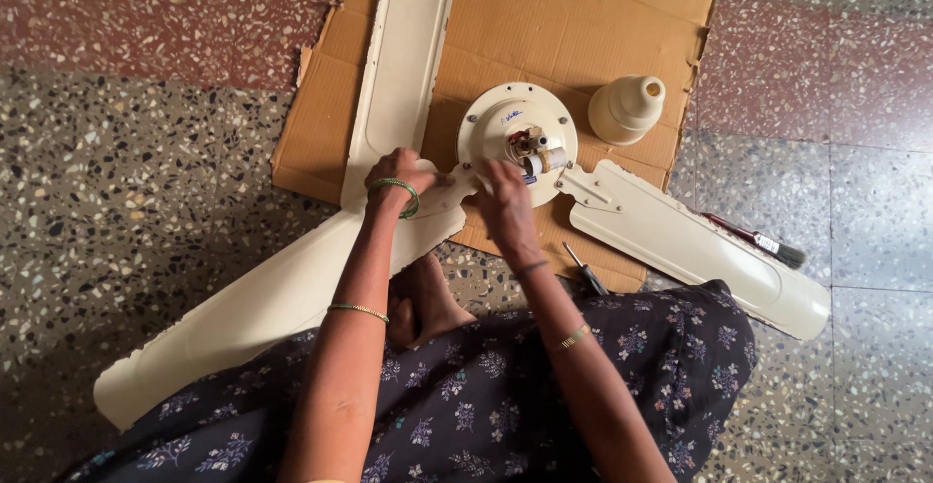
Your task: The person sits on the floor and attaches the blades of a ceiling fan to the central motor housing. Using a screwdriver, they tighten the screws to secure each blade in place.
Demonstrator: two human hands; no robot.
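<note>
here: cardboard sheet (593,26) on speckled terrazzo floor (146,182) | fan motor (501,128) atop

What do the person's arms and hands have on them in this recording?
Both forearms are bare, with no sleeves or gloves. The left hand has a green bangle at the wrist and a thin gold bangle further up. The right hand has a thin dark wrist band and a gold bangle.

— Hidden under the right hand (505,206)? 
— Fingers (494,174) covering the joint of near blade (262,298) and motor hub (517,138); grip unreadable.
— Cut off anywhere?
— Far blade (403,55) clipped by the top edge. Screwdriver (586,271) handle tucked beneath dark floral cloth (486,396).
— Too small?
— Writing on the hub, plus hub-top parts.
— Left hand (400,180)?
— Fingertips curled out of sight over the blade.
</note>
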